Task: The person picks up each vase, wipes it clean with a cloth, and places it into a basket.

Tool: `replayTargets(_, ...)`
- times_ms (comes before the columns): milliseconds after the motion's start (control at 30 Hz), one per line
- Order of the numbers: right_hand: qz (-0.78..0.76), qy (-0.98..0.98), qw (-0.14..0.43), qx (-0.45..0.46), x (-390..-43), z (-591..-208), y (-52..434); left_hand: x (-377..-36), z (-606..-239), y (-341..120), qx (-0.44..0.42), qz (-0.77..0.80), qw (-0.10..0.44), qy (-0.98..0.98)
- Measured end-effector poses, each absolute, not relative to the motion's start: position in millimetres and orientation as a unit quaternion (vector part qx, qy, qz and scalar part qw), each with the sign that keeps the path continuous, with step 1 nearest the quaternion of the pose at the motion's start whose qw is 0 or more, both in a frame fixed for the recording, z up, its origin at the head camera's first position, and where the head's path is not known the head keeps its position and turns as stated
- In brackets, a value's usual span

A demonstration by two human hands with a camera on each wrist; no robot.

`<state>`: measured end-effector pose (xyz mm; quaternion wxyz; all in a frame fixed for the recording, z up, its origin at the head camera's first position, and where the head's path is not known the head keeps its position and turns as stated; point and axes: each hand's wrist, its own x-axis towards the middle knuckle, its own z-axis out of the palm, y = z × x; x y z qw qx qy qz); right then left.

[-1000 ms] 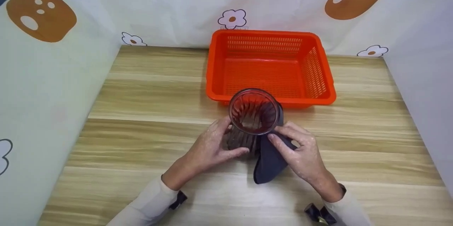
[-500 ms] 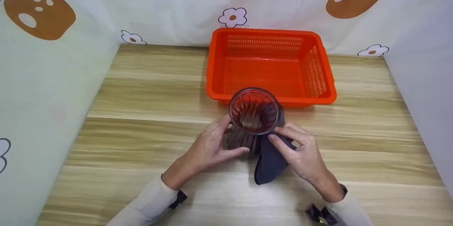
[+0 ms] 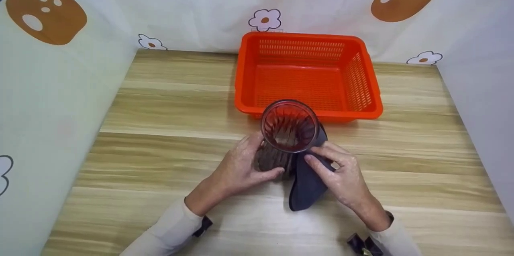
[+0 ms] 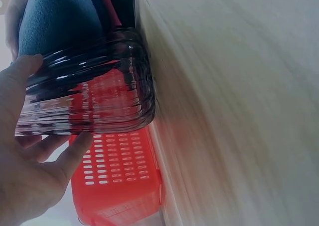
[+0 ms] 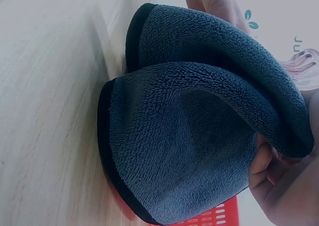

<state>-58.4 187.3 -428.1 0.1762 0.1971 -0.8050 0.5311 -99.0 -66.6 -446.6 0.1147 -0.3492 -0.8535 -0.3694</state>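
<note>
Between both hands' grip, ribbed glass (image 3: pixel 286 137), cloth (image 3: pixel 307 181)

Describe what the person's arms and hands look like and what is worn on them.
Both hands are bare: no gloves, no rings visible. The left hand comes out of a long, pale cream sleeve with a small black strap or clip at the wrist. The right hand has a matching pale sleeve, with a dark, glossy fitting at its wrist.
</note>
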Motion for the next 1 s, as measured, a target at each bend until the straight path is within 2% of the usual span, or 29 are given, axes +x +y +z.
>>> replayTargets(233, 0.537, -0.802, 0.177, 0.193, -57.2, -429.9, 187.8, -97.8, -446.1, -70.1, -0.360, -0.378, 0.093, -0.848)
replayTargets(633, 0.522, -0.811, 0.180, 0.192, -56.7, -433.7, 187.8, -96.6, -449.4, -69.5, -0.370, -0.396, 0.123, -0.832)
replayTargets(1000, 0.532, -0.817, 0.122, 0.186, -54.7, -435.1, 191.3, -98.6, -451.4, -69.6, -0.365, -0.395, 0.135, -0.832)
